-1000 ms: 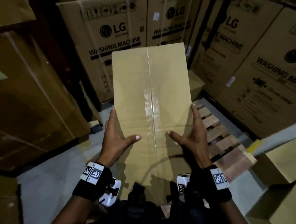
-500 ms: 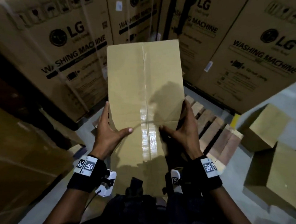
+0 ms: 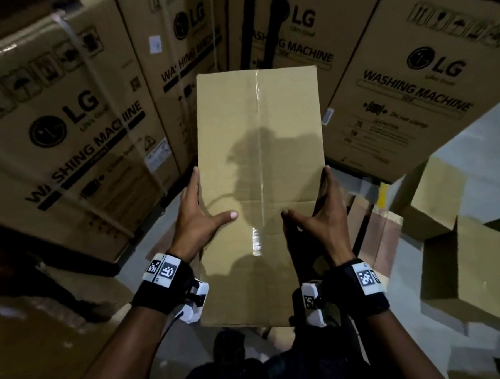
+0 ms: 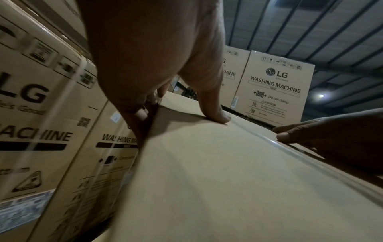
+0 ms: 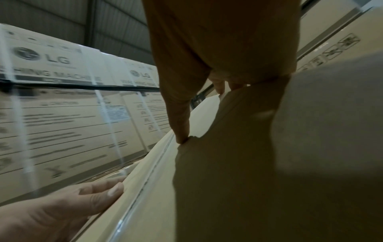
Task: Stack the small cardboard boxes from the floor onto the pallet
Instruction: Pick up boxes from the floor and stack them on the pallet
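Observation:
A long plain cardboard box (image 3: 259, 160) with a taped centre seam is held up in front of me, clear of the floor. My left hand (image 3: 198, 218) grips its left edge, thumb on top and fingers down the side. My right hand (image 3: 322, 214) grips the right edge the same way. The left wrist view shows the left hand (image 4: 155, 65) over the box (image 4: 207, 163). In the right wrist view the right hand (image 5: 217, 49) has its thumb pressed on the box (image 5: 228, 180). Part of the wooden pallet (image 3: 373, 235) shows low to the right of the box.
Tall washing machine cartons (image 3: 75, 134) stand close in front and to the left, and another (image 3: 411, 94) to the right. Small cardboard boxes (image 3: 464, 273) lie on the grey floor at the right. A dark wrapped carton (image 3: 33, 331) sits at the lower left.
The view has swung right, so the washing machine cartons now fill the background. The box stays in both hands with the same grip, and more of the pallet is hidden behind it.

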